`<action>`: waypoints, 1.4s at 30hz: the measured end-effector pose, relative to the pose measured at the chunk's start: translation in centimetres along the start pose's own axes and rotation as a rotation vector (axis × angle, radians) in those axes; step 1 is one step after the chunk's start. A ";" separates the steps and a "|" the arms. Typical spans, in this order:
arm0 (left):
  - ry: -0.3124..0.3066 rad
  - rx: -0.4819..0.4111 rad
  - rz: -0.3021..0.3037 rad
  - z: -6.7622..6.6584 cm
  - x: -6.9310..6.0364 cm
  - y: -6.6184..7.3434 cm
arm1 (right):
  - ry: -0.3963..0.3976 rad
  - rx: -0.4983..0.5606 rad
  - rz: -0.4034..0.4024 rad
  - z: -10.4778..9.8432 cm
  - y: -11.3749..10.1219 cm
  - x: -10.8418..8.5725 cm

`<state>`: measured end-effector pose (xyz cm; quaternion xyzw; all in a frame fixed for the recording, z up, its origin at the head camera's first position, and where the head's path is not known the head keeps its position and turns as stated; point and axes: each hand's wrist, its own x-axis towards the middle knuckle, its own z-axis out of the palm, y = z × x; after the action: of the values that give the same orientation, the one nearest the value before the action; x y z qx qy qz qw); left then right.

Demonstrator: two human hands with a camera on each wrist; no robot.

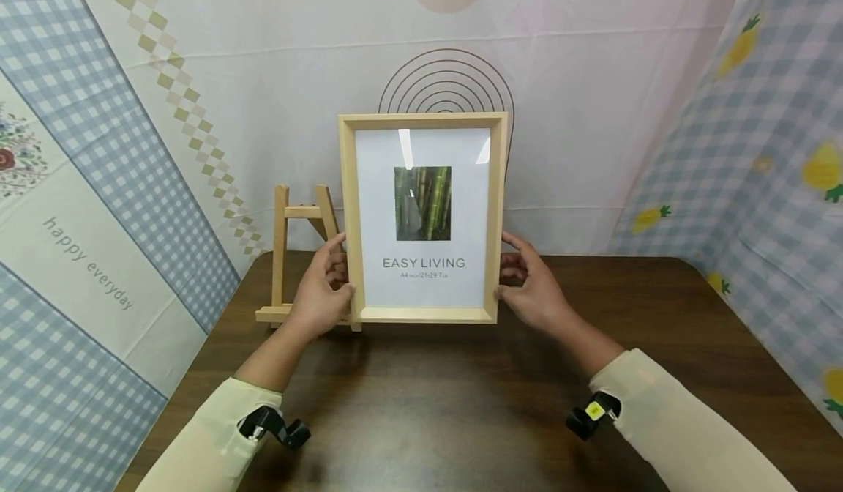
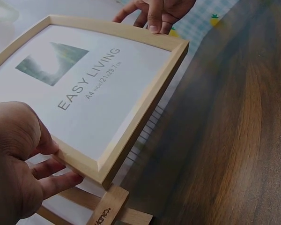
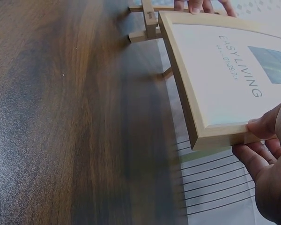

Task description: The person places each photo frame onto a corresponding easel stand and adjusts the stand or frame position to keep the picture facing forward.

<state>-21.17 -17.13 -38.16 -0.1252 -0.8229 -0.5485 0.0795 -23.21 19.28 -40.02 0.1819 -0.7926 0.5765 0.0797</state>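
Observation:
A light wooden picture frame (image 1: 421, 315) stands upright in the air, its front facing me. Behind its glass is a white sheet with a bamboo photo and the words "EASY LIVING". My left hand (image 1: 323, 287) grips the frame's left side near the lower corner, thumb in front. On the opposite side my right hand (image 1: 536, 287) holds the lower right edge the same way. A small wooden easel (image 1: 279, 243) stands on the table behind and left of the frame, which hides part of it. In the left wrist view, the easel's ledge (image 2: 107, 206) shows just below the frame's corner.
A dark brown wooden table (image 1: 421, 404) lies under the hands. Behind it hangs a white cloth (image 1: 296, 111) printed with arcs. Blue checked cloth covers the left side, and checked cloth with pineapples (image 1: 737, 184) the right.

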 end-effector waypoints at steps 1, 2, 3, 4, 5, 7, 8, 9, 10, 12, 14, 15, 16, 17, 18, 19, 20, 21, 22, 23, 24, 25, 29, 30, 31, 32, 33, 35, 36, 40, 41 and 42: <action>0.000 -0.001 -0.003 0.0 0.0 0.0 | -0.001 0.000 -0.002 0.0 0.0 0.0; 0.000 0.000 -0.008 -0.1 -0.1 0.0 | -0.003 0.002 -0.003 0.1 0.0 0.1; 0.001 0.001 -0.007 -0.1 -0.1 0.0 | -0.005 0.002 -0.003 0.1 -0.1 0.1; 0.002 0.003 -0.007 -0.2 0.0 0.0 | -0.006 0.002 -0.005 0.2 -0.1 0.1; 0.004 0.005 -0.007 -0.2 0.0 -0.1 | -0.006 0.004 -0.006 0.2 -0.1 0.2; 0.009 0.009 -0.006 -0.3 0.1 -0.2 | -0.006 0.012 -0.014 0.3 -0.2 0.2; 0.013 0.014 -0.002 -0.3 0.1 -0.3 | -0.005 0.013 -0.016 0.4 -0.2 0.2; 0.016 0.018 0.003 -0.4 0.1 -0.3 | -0.004 0.015 -0.019 0.5 -0.2 0.2; 0.020 0.022 0.005 -0.4 0.2 -0.4 | -0.003 0.013 -0.022 0.5 -0.2 0.3; 0.026 0.025 0.008 -0.5 0.2 -0.4 | -0.003 0.004 -0.027 0.6 -0.3 0.3; 0.030 0.028 0.010 -0.5 0.3 -0.5 | -0.003 -0.004 -0.021 0.7 -0.3 0.3; 0.032 0.029 0.008 -0.5 0.3 -0.5 | -0.004 -0.007 -0.019 0.7 -0.3 0.3; 0.034 0.031 0.008 -0.6 0.3 -0.5 | -0.004 -0.010 -0.016 0.7 -0.3 0.3; 0.036 0.034 0.007 -0.6 0.3 -0.5 | -0.005 -0.010 -0.014 0.8 -0.3 0.3; 0.037 0.038 0.006 -0.6 0.2 -0.5 | -0.004 -0.010 -0.011 0.8 -0.3 0.3; 0.037 0.040 0.005 -0.6 0.2 -0.5 | -0.004 -0.008 -0.008 0.9 -0.3 0.3; 0.038 0.047 0.003 -0.6 0.2 -0.5 | -0.004 -0.010 -0.007 0.9 -0.3 0.3; 0.040 0.053 0.001 -0.7 0.2 -0.5 | -0.005 -0.012 -0.007 0.9 -0.3 0.4; 0.041 0.056 0.000 -0.7 0.2 -0.4 | -0.005 -0.011 -0.007 1.0 -0.3 0.4; 0.042 0.059 -0.003 -0.7 0.2 -0.5 | -0.006 -0.014 -0.008 1.0 -0.3 0.4; 0.044 0.061 -0.006 -0.7 0.1 -0.5 | -0.005 -0.013 -0.008 1.0 -0.3 0.5; 0.046 0.063 -0.009 -0.8 0.2 -0.5 | -0.006 -0.012 -0.009 1.1 -0.3 0.5; 0.057 0.074 -0.014 -0.9 0.2 -0.6 | -0.009 -0.005 -0.009 1.2 -0.4 0.6; 0.060 0.076 -0.011 -0.9 0.2 -0.6 | -0.011 0.001 -0.008 1.3 -0.4 0.6; 0.062 0.077 -0.009 -0.9 0.3 -0.6 | -0.012 0.003 -0.008 1.3 -0.5 0.6; 0.064 0.079 -0.005 -1.0 0.3 -0.6 | -0.012 0.003 -0.007 1.3 -0.6 0.6; 0.066 0.079 -0.001 -1.0 0.3 -0.5 | -0.013 0.006 -0.007 1.3 -0.6 0.6; 0.066 0.075 0.004 -1.1 0.3 -0.4 | -0.013 0.008 -0.008 1.4 -0.7 0.6; 0.067 0.075 0.006 -1.1 0.3 -0.4 | -0.014 0.008 -0.009 1.4 -0.7 0.6; 0.067 0.082 0.003 -1.3 0.1 -0.4 | -0.018 0.006 -0.012 1.7 -0.6 0.8; 0.068 0.085 0.001 -1.4 0.1 -0.4 | -0.018 0.005 -0.011 1.7 -0.6 0.8; 0.070 0.089 -0.001 -1.5 0.1 -0.4 | -0.018 0.006 -0.011 1.8 -0.6 0.8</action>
<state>-21.36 -18.61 -37.93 -0.1017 -0.8432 -0.5155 0.1135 -23.61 17.26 -39.77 0.1919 -0.7905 0.5768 0.0751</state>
